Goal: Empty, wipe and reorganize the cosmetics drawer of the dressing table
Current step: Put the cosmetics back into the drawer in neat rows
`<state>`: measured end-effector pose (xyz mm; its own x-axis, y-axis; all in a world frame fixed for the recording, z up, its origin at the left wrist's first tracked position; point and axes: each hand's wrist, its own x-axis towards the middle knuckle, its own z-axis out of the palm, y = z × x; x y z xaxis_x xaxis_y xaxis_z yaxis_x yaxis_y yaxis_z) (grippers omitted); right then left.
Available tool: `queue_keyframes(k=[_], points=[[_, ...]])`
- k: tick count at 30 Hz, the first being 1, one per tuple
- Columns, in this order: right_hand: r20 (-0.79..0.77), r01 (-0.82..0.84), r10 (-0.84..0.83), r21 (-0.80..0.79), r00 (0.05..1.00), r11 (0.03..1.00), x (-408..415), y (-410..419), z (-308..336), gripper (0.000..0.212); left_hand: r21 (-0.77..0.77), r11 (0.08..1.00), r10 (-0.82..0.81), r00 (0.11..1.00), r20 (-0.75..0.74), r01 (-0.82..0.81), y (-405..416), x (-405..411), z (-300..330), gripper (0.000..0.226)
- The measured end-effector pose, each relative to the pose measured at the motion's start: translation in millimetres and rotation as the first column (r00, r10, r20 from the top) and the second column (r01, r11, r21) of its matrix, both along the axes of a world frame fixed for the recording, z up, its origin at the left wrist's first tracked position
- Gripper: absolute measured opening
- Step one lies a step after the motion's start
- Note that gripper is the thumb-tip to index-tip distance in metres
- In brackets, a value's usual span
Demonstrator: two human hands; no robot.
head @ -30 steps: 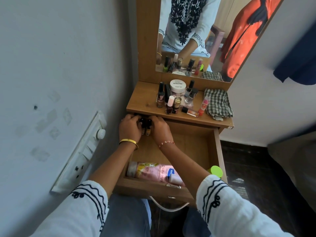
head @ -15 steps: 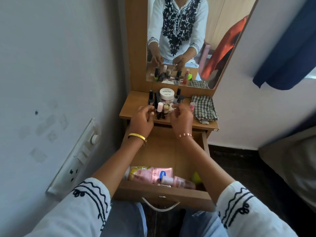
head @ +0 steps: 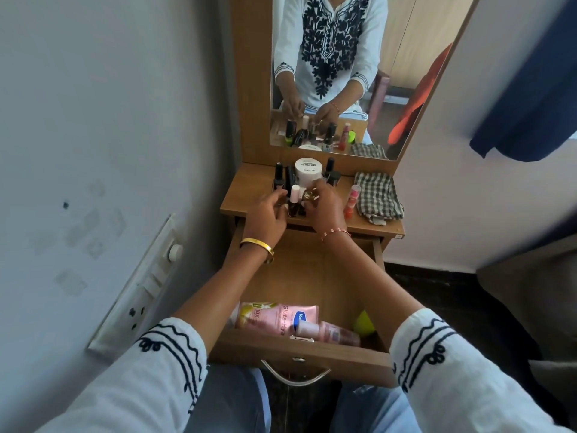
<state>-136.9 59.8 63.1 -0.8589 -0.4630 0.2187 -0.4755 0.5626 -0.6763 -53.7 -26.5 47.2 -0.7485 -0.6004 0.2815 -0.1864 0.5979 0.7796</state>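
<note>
Both hands are up at the frame's centre, the right hand (head: 324,203) pinching a small gold-capped bottle (head: 309,195), the left hand (head: 268,214) loose-fingered and empty, parking cosmetics on the worktop (head: 246,195) so the open drawer (head: 299,276) below empties for wiping.
</note>
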Motion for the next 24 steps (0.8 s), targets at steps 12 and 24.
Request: queue_keyframes(k=[12,24], points=[[0.594,0.393,0.071,-0.611,0.801,0.687,23,36,2,0.017,0.311,0.950,0.023,0.999,-0.029,-0.012,30,24,-1,0.031],[0.703,0.419,0.341,-0.670,0.624,0.613,51,48,3,0.008,0.639,0.769,0.107,0.986,-0.126,-0.002,46,33,7,0.031]])
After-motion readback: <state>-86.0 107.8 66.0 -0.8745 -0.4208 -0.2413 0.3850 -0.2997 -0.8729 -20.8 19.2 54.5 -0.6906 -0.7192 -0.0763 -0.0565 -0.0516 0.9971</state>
